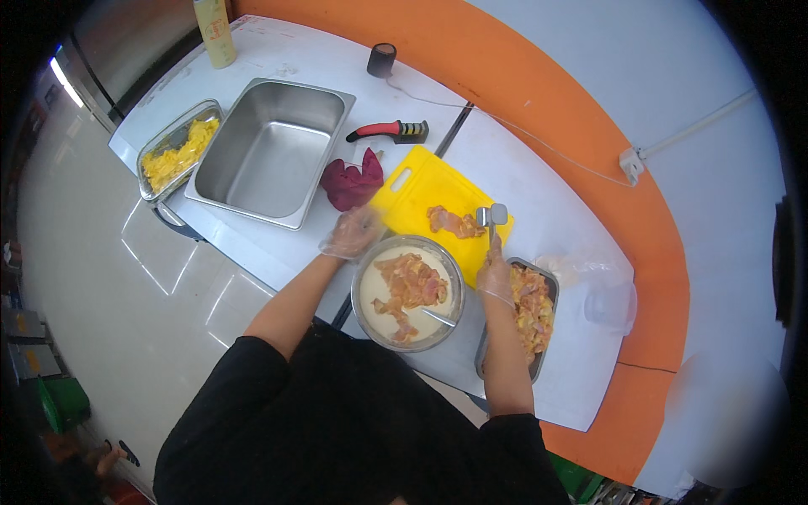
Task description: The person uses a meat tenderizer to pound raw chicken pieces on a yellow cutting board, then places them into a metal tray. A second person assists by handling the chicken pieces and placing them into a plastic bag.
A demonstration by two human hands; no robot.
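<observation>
My right hand (496, 273), in a clear plastic glove, grips the handle of a metal meat mallet (492, 215). The mallet's head is over the right side of a yellow cutting board (420, 183), beside a flattened piece of raw meat (449, 221). My left hand (355, 232), also gloved, is by the board's lower left corner and the bowl's rim; its fingers are partly blurred, so its grip is unclear. A round bowl (357, 297) in front of me contains pale batter (382, 268), raw meat pieces (413, 281) and a metal utensil handle (439, 317).
A tray (554, 284) of meat lies under my right forearm, near a clear plastic container (611, 308). To the left are a deep steel pan (271, 164), a glass dish (146, 189) with yellow food, a maroon cloth (353, 183) and a knife sharpener (391, 130). A cable (505, 113) crosses behind.
</observation>
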